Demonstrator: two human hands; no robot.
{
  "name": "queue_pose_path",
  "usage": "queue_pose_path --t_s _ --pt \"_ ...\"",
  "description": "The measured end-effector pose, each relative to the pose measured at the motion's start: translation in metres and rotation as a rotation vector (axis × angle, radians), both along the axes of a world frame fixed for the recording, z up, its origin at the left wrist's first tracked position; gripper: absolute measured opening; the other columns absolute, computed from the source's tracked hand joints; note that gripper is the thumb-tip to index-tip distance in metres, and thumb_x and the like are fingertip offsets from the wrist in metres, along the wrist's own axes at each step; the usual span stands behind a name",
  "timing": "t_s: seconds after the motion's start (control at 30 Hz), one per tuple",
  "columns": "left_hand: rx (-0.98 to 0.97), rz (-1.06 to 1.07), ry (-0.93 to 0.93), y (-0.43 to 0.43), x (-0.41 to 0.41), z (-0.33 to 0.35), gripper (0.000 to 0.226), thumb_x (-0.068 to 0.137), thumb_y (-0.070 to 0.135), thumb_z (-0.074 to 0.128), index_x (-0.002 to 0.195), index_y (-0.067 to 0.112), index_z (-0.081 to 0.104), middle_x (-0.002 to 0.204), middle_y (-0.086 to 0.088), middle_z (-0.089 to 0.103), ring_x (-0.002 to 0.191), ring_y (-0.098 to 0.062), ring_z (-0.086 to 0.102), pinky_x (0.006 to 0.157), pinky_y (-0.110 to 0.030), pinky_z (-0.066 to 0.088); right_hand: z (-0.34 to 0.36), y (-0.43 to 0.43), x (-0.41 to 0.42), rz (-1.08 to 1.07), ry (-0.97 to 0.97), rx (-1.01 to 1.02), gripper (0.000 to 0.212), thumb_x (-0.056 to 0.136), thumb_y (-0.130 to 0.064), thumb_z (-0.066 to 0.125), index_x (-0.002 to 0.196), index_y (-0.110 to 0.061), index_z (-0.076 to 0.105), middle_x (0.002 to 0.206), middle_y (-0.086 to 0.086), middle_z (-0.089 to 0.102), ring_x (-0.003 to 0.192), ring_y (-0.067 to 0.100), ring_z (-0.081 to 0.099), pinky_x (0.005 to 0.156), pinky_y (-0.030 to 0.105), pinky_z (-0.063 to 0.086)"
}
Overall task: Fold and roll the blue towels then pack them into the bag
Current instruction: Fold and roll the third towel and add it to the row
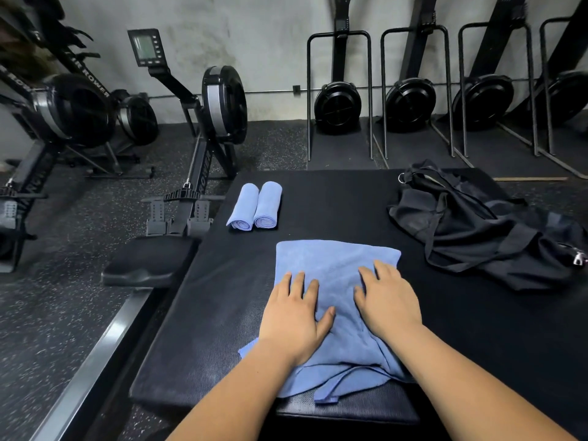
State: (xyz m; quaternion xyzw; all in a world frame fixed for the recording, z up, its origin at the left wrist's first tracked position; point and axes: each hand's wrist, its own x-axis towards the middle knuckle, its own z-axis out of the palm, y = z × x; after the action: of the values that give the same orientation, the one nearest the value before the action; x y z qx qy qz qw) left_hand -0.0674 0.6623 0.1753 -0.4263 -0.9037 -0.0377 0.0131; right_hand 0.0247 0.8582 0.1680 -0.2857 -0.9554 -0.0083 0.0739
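Note:
A blue towel (337, 268) lies spread on the black mat (334, 205), smooth at its far edge and rumpled near me. My left hand (294, 316) presses flat on the towel's left part with straight fingers. My right hand (386, 297) lies flat on its right part. Two rolled blue towels (254, 206) sit side by side at the mat's far left. A crumpled black bag (477, 227) with straps rests on the mat's right side.
Rowing machines (203, 122) stand to the left on the speckled floor, one seat (149, 262) right beside the mat's left edge. More rowers (410, 103) stand stored upright against the back wall.

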Motion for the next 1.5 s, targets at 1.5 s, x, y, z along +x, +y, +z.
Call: queue_pose_path --t_s 1.5 --pt "-0.039 -0.026 0.071 0.019 -0.03 -0.002 0.074 0.105 0.067 0.019 0.166 0.025 0.022 0.174 -0.009 0.018 0.161 -0.031 0.009 0.129 -0.05 0.01 0.026 0.029 0.009 0.306 -0.037 -0.273 0.068 0.103 -0.068 0.026 0.155 -0.031 0.046 0.169 -0.004 0.029 0.158 0.018 0.019 0.127 0.035 0.02"
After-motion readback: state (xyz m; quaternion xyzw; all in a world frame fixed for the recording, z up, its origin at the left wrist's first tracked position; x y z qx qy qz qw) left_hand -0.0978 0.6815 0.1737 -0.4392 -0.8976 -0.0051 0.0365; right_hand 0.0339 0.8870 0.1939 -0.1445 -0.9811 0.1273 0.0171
